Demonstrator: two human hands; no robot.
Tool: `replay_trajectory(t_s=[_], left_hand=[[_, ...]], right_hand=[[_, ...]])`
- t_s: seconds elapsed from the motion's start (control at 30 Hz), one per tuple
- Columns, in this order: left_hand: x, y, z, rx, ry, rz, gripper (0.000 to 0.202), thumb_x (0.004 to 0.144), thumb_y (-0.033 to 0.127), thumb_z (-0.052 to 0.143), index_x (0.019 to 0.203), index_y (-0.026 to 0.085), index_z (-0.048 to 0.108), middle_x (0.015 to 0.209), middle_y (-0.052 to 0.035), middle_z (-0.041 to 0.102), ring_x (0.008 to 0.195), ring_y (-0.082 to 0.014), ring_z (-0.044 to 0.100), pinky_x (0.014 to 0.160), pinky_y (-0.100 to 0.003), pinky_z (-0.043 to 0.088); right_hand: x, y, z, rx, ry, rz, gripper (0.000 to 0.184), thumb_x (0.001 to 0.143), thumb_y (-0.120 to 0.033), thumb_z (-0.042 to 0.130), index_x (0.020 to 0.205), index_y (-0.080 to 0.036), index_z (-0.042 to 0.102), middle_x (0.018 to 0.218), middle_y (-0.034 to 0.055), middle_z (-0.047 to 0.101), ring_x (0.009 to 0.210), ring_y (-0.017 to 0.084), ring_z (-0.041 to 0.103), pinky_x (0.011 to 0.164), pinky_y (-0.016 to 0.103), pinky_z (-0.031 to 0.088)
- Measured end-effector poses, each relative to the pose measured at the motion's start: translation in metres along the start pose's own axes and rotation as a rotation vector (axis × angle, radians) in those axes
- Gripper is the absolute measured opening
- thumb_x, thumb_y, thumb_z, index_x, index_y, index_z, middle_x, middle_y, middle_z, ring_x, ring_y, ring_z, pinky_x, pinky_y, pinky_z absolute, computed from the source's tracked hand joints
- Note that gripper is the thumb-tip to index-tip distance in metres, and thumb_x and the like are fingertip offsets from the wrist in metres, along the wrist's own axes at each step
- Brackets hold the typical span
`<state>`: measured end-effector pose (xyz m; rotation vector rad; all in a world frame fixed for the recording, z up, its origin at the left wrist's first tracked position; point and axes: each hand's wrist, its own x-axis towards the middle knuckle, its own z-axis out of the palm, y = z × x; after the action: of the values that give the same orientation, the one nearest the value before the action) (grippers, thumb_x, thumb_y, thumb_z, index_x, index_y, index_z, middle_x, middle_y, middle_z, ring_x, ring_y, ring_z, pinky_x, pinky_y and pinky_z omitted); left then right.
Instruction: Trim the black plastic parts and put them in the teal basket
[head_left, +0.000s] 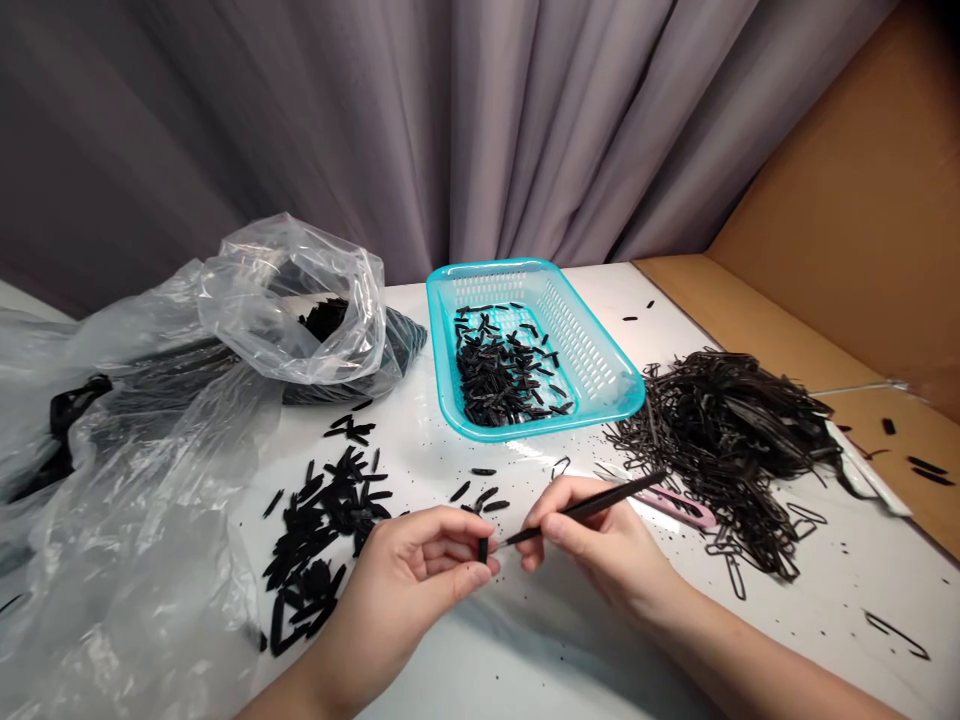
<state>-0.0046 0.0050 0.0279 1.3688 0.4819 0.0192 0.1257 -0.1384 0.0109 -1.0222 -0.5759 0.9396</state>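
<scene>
Between the thumb and fingers of my left hand is a small black strip, held upright. My right hand grips a slim black pen-shaped tool with a thin metal tip. That tip meets or nearly meets the strip; whether it touches I cannot tell. Several similar black strips lie on the white table just beyond my fingers. To the left of my left hand spreads a loose pile of black strips.
A turquoise basket holds many black strips. Left of it stands a clear plastic bag with black pieces inside. At right lies a tangled heap of dark wire-like loops, beside a pink-handled tool. A cardboard panel and grey curtain rise behind.
</scene>
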Motion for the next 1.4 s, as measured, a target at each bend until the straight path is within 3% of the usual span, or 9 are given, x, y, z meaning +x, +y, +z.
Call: replay_trajectory(t_s=[0.13,0.33,0.7,0.93,1.1,1.23,1.4], left_hand=[[0.0,0.002,0.0,-0.006,0.004,-0.008,0.015,0.072,0.018,0.069,0.087,0.019,0.066,0.082,-0.0015,0.069,0.079,-0.0156,0.065,0.076,-0.025,0.052],[0.001,0.001,0.0,0.008,0.013,-0.012,0.016,0.072,0.018,0.069,0.088,0.019,0.066,0.083,-0.0021,0.069,0.08,-0.0164,0.064,0.076,-0.026,0.051],[-0.001,0.0,0.0,0.039,0.003,-0.011,0.016,0.073,0.019,0.068,0.089,0.019,0.065,0.084,-0.0028,0.069,0.08,-0.0166,0.064,0.075,-0.025,0.051],[0.0,0.001,0.001,0.028,-0.014,0.006,0.014,0.074,0.019,0.068,0.088,0.019,0.066,0.085,-0.0025,0.07,0.082,-0.0168,0.065,0.077,-0.026,0.051],[-0.001,0.004,0.002,-0.026,-0.048,0.027,0.009,0.074,0.017,0.068,0.083,0.02,0.067,0.081,-0.0004,0.07,0.078,-0.0138,0.065,0.073,-0.02,0.05],[0.0,0.003,0.002,-0.023,-0.047,0.026,0.009,0.074,0.017,0.068,0.083,0.02,0.067,0.081,0.0001,0.07,0.078,-0.0133,0.065,0.073,-0.02,0.05],[0.005,-0.001,-0.001,-0.007,0.015,-0.001,0.013,0.073,0.018,0.068,0.086,0.018,0.066,0.081,-0.0022,0.07,0.078,-0.0151,0.064,0.072,-0.022,0.051]], right_hand=[[-0.002,-0.009,-0.005,-0.263,0.069,-0.095,0.005,0.078,-0.019,0.064,0.08,-0.015,0.064,0.069,0.0038,0.067,0.065,0.013,0.064,0.06,0.023,0.051],[-0.005,-0.01,-0.003,-0.505,-0.003,-0.172,0.007,0.077,-0.022,0.063,0.078,-0.015,0.064,0.069,0.0055,0.067,0.063,0.016,0.062,0.056,0.026,0.049],[-0.005,-0.008,-0.004,-0.597,-0.053,-0.187,0.006,0.08,-0.02,0.06,0.082,-0.016,0.064,0.076,0.005,0.068,0.069,0.015,0.063,0.062,0.027,0.049],[-0.002,-0.008,0.0,-0.298,-0.014,-0.046,0.01,0.08,-0.023,0.061,0.079,-0.014,0.063,0.07,0.0048,0.067,0.067,0.014,0.064,0.061,0.025,0.052],[0.003,-0.001,-0.002,-0.039,-0.041,0.059,0.013,0.08,-0.025,0.062,0.078,-0.013,0.059,0.067,0.0044,0.067,0.064,0.015,0.066,0.064,0.029,0.053],[0.004,0.004,-0.001,0.089,-0.034,0.12,0.014,0.079,-0.025,0.064,0.076,-0.012,0.058,0.067,0.0044,0.067,0.062,0.012,0.065,0.062,0.024,0.052],[-0.001,0.005,0.009,0.195,-0.139,0.216,0.015,0.074,-0.025,0.068,0.076,-0.011,0.061,0.067,0.005,0.068,0.058,0.012,0.065,0.058,0.023,0.052]])
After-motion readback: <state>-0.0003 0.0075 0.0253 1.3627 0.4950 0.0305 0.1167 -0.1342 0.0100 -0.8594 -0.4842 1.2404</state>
